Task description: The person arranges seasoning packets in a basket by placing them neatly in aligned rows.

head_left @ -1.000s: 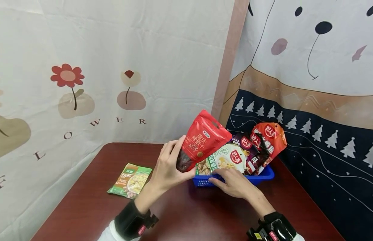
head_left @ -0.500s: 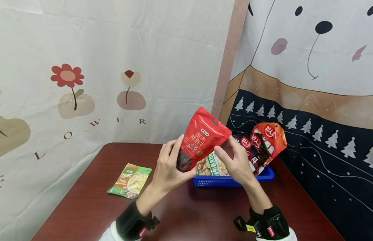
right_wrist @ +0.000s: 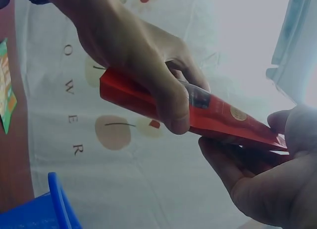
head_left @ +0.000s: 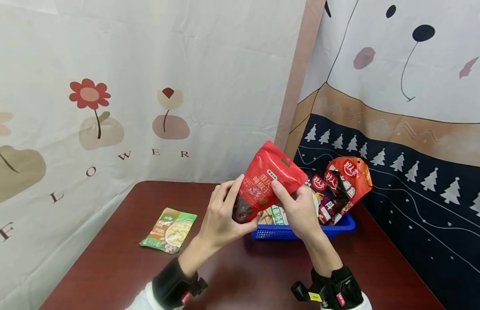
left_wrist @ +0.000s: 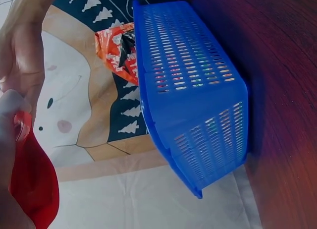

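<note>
Both hands hold a red stand-up pouch of dried chilies (head_left: 266,174), tilted and raised in front of the blue basket. The left hand (head_left: 224,213) grips its lower left end, thumb under the dark see-through window. At the upper right edge, the right hand (head_left: 300,211) pinches the pouch, its thumb on the printed front and the other fingers behind. The right wrist view shows the pouch (right_wrist: 220,112) edge-on between the two hands. Red film of the pouch (left_wrist: 34,184) shows beside the fingers in the left wrist view.
Behind the hands stands the blue slotted basket (head_left: 276,233), filled with several snack packets, including an orange-red bag (head_left: 352,178) sticking up. A green and orange packet (head_left: 169,231) lies flat on the dark red table (head_left: 120,258). Printed cloths hang behind.
The right hand has left the basket's front and risen to the pouch, and now its thumb presses on the front. The left hand keeps its grip. The head view has shifted slightly.
</note>
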### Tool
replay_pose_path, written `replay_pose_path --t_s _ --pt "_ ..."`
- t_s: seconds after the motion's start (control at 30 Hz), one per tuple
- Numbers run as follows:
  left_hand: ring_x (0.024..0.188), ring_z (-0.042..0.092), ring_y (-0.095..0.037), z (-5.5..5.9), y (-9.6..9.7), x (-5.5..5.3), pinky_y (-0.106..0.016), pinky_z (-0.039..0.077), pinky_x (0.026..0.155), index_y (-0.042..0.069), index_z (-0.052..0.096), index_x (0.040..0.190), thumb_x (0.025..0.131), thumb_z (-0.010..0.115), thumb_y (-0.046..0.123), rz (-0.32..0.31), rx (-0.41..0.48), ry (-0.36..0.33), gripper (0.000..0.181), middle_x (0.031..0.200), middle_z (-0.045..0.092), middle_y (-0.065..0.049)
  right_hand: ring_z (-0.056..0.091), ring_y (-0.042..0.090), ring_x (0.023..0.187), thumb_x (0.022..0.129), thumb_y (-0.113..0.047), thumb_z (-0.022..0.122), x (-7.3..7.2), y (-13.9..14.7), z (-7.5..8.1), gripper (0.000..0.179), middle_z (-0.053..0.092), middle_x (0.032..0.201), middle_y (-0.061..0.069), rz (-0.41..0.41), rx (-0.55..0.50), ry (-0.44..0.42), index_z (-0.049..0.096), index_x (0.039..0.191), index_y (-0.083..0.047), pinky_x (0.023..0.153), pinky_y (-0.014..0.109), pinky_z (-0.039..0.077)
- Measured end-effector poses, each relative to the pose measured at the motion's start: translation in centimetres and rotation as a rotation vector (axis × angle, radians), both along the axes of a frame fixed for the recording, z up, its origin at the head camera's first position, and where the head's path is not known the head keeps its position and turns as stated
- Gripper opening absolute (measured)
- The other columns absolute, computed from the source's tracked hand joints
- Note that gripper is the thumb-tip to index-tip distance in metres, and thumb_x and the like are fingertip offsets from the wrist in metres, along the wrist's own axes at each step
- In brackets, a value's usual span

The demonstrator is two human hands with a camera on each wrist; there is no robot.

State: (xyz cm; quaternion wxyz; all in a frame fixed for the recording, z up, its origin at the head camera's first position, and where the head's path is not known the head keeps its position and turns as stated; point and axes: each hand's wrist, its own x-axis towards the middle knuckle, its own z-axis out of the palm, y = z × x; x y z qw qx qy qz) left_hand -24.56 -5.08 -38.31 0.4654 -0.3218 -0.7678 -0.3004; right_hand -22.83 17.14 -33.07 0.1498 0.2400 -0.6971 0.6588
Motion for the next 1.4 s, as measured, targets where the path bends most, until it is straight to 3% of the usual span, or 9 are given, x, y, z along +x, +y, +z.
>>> replay_pose_path --t_s 0.17,0.37,0.63,0.8,1.0,1.13,1.27,1.4 --pt "0.117 0.066 -0.029 0.0 0.0 -0.1 -0.045 0.062 0.093 0.006 0.052 0.166 0.069 0.105 0.035 -0.013 -0.021 0.003 0.114 0.141 0.069 -0.016 0.076 0.014 0.121 0.116 -0.014 0.060 0.2 0.2 0.2 0.047 0.070 0.136 0.001 0.004 -0.006 -0.059 0.048 0.159 0.001 0.096 0.031 0.068" --pt "0.118 0.065 -0.030 -0.1 -0.2 -0.3 -0.046 0.062 0.094 0.006 0.050 0.167 0.068 0.106 0.033 -0.027 -0.038 0.001 0.117 0.142 0.068 -0.017 0.078 0.011 0.117 0.114 -0.010 0.063 0.2 0.4 0.3 0.048 0.072 0.130 -0.005 -0.018 -0.001 -0.057 0.049 0.158 0.003 0.091 0.032 0.070" --pt "0.118 0.066 -0.030 0.0 -0.4 -0.6 -0.046 0.061 0.095 0.006 0.050 0.167 0.072 0.104 0.037 -0.033 -0.059 0.014 0.114 0.142 0.067 -0.016 0.079 0.010 0.113 0.113 -0.014 0.067 0.6 0.2 0.4 0.046 0.072 0.139 0.024 -0.114 0.069 -0.018 0.056 0.154 0.002 0.090 0.028 0.069" --pt "0.125 0.066 -0.030 0.1 -0.3 -0.5 -0.048 0.058 0.097 0.007 0.049 0.168 0.071 0.105 0.040 -0.048 -0.068 -0.009 0.117 0.145 0.067 -0.015 0.079 0.011 0.114 0.113 -0.015 0.068 0.7 0.4 0.7 0.044 0.073 0.139 0.023 -0.145 0.075 0.001 0.058 0.154 0.000 0.092 0.027 0.068" --pt "0.139 0.064 -0.031 -0.4 -0.3 -0.8 -0.054 0.057 0.108 0.007 0.043 0.171 0.074 0.104 0.043 -0.111 -0.052 -0.108 0.120 0.159 0.062 -0.016 0.079 0.012 0.115 0.112 -0.011 0.068 0.5 1.3 1.2 0.043 0.075 0.133 0.007 -0.190 0.005 0.050 0.060 0.153 0.001 0.091 0.028 0.069" --pt "0.151 0.059 -0.036 -1.2 -0.4 -1.2 -0.064 0.054 0.119 0.007 0.039 0.173 0.083 0.096 0.043 -0.119 -0.025 -0.222 0.113 0.168 0.058 -0.016 0.077 0.012 0.117 0.111 -0.011 0.069 0.5 2.4 1.6 0.042 0.076 0.130 -0.003 -0.261 -0.071 0.054 0.061 0.151 0.002 0.093 0.023 0.068" --pt "0.159 0.052 -0.039 -2.1 -0.3 -1.7 -0.071 0.045 0.127 0.009 0.038 0.175 0.094 0.084 0.045 -0.118 -0.005 -0.368 0.100 0.175 0.051 -0.017 0.075 0.015 0.119 0.110 -0.014 0.072 0.5 3.7 2.1 0.043 0.075 0.130 -0.002 -0.344 -0.131 0.036 0.061 0.149 0.000 0.094 0.019 0.065" --pt "0.161 0.050 -0.040 -3.0 0.0 -2.0 -0.070 0.042 0.131 0.007 0.045 0.172 0.104 0.076 0.044 -0.137 -0.090 -0.449 0.084 0.173 0.053 -0.019 0.070 0.021 0.127 0.110 -0.016 0.073 0.4 4.7 2.5 0.047 0.070 0.136 0.002 -0.375 -0.196 0.012 0.056 0.153 -0.003 0.093 0.018 0.065"
